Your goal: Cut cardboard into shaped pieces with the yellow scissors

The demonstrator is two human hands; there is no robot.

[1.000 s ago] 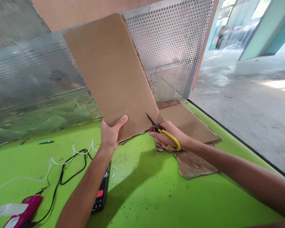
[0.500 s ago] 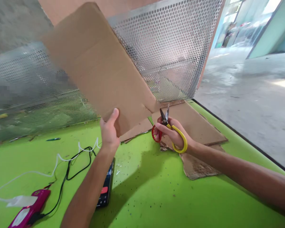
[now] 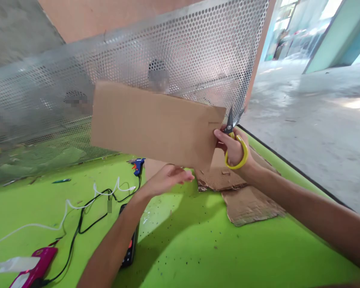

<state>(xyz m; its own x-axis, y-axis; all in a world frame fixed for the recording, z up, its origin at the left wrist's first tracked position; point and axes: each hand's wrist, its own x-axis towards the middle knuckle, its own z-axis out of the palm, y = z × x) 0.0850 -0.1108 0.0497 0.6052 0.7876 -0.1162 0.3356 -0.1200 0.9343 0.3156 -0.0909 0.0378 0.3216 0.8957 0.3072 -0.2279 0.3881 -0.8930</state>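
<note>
- Brown card is up in the air, above the far side of the green table and in front of the mesh.
- Right hand: thumb on the card's near face at its right end, the other fingers mostly hidden; it looks pinched on the card and keeps the scissors in the same grasp, blades parted and pointing up, beside the card's edge.
- Left hand: fingers stretched out and close to one another, clamped on nothing, just below the card's lower edge; whether it touches I cannot tell.
- Step in hand, as I judge it: managing the card one-handed, perhaps turning it, with the scissors ready but not cutting.
- Next move, in my judgement, calls for a firm left-hand hold on the card, so that the right could free itself for the blades.
- Card's looks: flat, plain and near oblong, sloping down to the right, with a slanted right end and a short slit near that end.
- Below it, scraps with ragged edges lie by the right forearm; the glue gun lies beyond the left wrist.
</note>
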